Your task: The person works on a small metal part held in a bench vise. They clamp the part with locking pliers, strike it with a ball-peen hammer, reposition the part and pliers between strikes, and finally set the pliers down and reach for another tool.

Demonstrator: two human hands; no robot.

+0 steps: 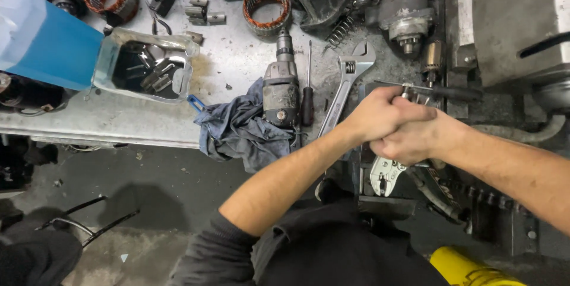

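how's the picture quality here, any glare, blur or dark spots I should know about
Head view: sharp overall, no motion blur on the left hand or right hand; mild glare on the metal bench; deep shadow under it; wide-lens bending at edges.

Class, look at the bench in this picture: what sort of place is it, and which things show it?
Probably a repair workshop for motors or starters. On the metal bench lie copper-wound stators, an adjustable wrench and a power drill, all grimy.
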